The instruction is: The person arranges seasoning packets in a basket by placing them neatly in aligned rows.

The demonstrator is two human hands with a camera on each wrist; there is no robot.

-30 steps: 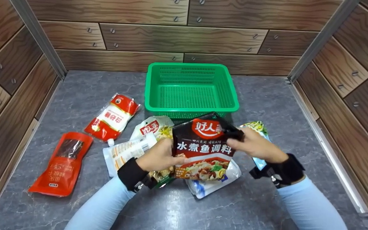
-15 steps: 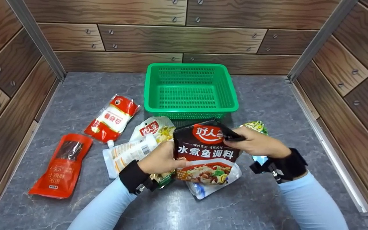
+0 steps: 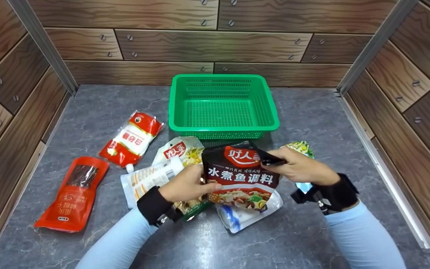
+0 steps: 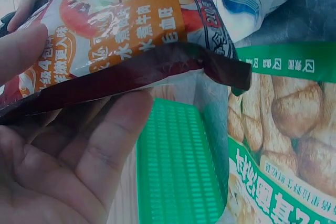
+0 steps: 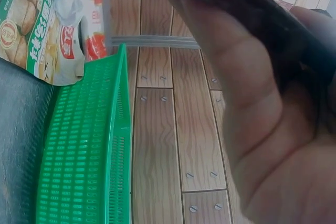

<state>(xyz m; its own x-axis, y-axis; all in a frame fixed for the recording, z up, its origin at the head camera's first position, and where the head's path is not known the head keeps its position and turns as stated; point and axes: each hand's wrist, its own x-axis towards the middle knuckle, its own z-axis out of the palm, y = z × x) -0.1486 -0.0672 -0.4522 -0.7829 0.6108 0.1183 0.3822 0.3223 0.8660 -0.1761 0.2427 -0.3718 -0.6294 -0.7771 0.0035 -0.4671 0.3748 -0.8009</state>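
Observation:
Both hands hold a black and red seasoning packet [image 3: 239, 177] with a food picture, tilted above the other packets. My left hand [image 3: 187, 183] grips its left edge, thumb on the front; in the left wrist view the fingers [image 4: 113, 145] lie under the packet's dark edge. At the upper right corner my right hand [image 3: 299, 166] pinches the packet, whose black top is folded there. Below it lies a white and blue pouch [image 3: 237, 218], partly covered. A mushroom soup packet [image 4: 294, 129] shows in the left wrist view beside the held one.
A green basket [image 3: 224, 129] stands behind the packets. To the left lie a red dried-chilli pouch [image 3: 73, 194], a red and white sugar bag [image 3: 131, 138] and a white spouted pouch [image 3: 149, 179]. A blue and green packet [image 3: 302, 147] is partly behind the right hand. Wood-patterned walls [image 3: 215, 45] enclose the table.
The packet has come down slightly, and its upper right corner has folded over further under my right hand. Its lower edge has tipped up a little. The other packets and the basket stay put.

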